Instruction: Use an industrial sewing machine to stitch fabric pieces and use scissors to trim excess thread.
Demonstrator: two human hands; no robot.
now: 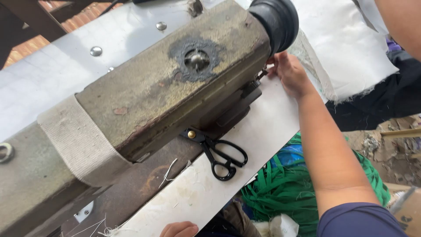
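Sewing machine (144,101): old, rust-flecked, olive body nearest the lens, a cloth band wrapped round its arm.
White cloth (346,48): spread at the needle end, touching the right hand.
Right hand (290,73): fingers pressed flat on the cloth beside the machine head, grasping nothing.
Black scissors (223,156): closed, lying on the table.
Left hand (179,229): only knuckles show at the table edge; grip unclear.

daylit dirt floor (386,153), red brick wall (66,22)

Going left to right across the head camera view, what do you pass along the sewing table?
Beige cloth band wrapped around the sewing machine → left hand at the bottom edge → black scissors → right hand → white fabric.
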